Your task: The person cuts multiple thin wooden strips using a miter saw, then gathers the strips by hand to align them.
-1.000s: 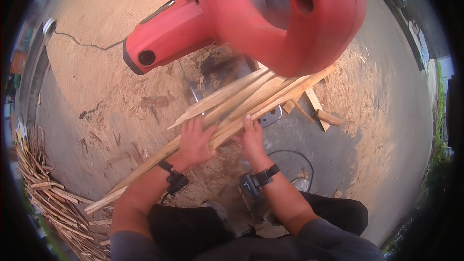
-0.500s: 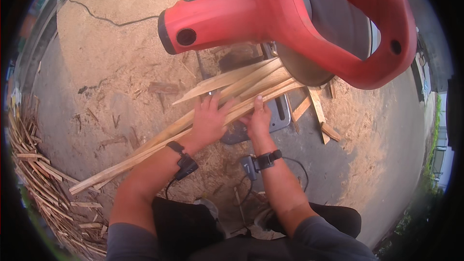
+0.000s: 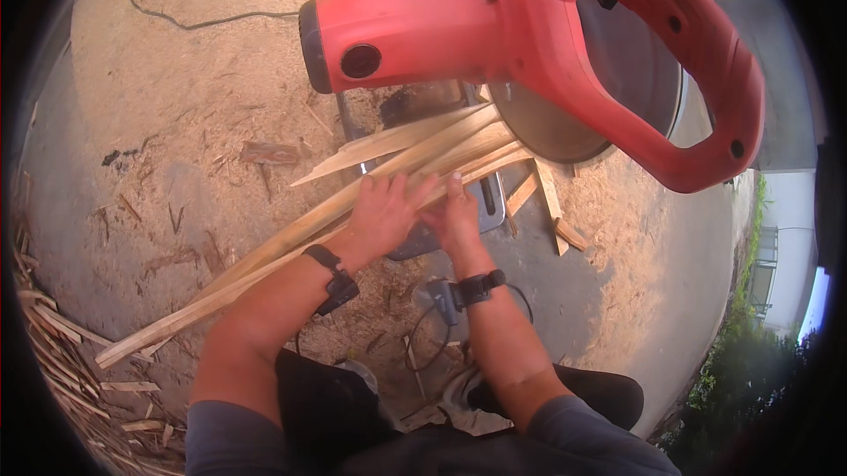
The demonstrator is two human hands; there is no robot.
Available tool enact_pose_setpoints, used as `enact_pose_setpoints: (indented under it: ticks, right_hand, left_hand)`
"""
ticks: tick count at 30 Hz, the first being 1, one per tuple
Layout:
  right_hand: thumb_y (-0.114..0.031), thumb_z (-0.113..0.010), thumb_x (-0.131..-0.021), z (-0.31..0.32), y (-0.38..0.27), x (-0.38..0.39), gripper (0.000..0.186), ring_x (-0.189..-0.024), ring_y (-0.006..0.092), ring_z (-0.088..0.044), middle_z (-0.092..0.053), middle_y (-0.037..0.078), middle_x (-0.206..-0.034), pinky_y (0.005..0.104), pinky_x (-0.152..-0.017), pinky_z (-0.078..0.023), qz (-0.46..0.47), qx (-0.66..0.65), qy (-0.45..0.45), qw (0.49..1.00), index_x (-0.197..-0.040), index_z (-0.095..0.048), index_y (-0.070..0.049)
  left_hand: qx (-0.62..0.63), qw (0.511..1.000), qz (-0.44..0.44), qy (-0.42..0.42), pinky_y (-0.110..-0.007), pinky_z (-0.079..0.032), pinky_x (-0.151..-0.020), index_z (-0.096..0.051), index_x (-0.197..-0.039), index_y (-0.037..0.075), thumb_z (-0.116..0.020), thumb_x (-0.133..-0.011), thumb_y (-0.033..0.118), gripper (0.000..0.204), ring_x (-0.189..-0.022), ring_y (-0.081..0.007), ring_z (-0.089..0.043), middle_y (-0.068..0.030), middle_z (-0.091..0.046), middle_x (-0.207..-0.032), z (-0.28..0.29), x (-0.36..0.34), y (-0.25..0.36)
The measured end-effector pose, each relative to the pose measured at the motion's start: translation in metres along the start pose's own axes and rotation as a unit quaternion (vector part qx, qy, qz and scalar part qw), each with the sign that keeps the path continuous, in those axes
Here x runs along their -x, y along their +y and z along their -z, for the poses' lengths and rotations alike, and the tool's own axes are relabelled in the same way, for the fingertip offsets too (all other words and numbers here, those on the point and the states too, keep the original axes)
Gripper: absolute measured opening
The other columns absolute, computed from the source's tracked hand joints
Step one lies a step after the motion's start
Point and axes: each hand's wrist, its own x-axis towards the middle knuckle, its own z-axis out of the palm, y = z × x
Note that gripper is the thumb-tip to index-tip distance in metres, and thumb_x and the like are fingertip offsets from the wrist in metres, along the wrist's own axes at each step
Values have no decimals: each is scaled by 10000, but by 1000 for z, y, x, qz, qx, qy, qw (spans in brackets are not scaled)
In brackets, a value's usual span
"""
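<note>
A red power saw (image 3: 410, 30) with a large round blade (image 3: 565, 132) stands over a bundle of long pale wood strips (image 3: 441, 145), which lies at a slant on its metal base (image 3: 494, 202). My left hand (image 3: 381, 216) grips the strips from above, fingers bent over them. My right hand (image 3: 454, 216) holds the bundle just to the right, thumb on top, short of the blade; its other fingers are partly hidden. Dark strapped devices (image 3: 335, 286) are on both wrists.
Sawdust and bark scraps (image 3: 269, 151) cover much of the concrete floor (image 3: 675, 273). A pile of split sticks (image 3: 62, 352) lies at the left. Short offcuts (image 3: 547, 202) rest right of the base. A black cord (image 3: 212, 22) runs off behind the saw.
The view has shifted, so the saw sits farther right and shows more of its blade. Both hands, still on the bundle, appear slightly higher in the picture.
</note>
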Motion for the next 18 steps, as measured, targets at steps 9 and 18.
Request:
enact_pose_setpoints:
  ticks: [9,18]
  right_hand:
    - [-158,-472,-969,9,-271,141,394,-1004,280,-619,-599,217,-1155,436,-920,-511,313,259,36,913,-1263,-504,102]
    - [-379,-448,-1005,-14,-447,52,558,-1062,247,-656,-585,188,-1271,346,-837,-580,180,380,-7,907,-1420,-423,-7]
  left_hand:
    - [43,998,21,27,-438,-359,-770,-468,-1400,171,-666,-807,225,627,-896,-260,-525,-78,-540,-944,3,6,-2]
    - [40,998,15,40,-599,-347,-960,-465,-1406,176,-627,-831,213,598,-972,-277,-501,-83,-535,-962,0,1,0]
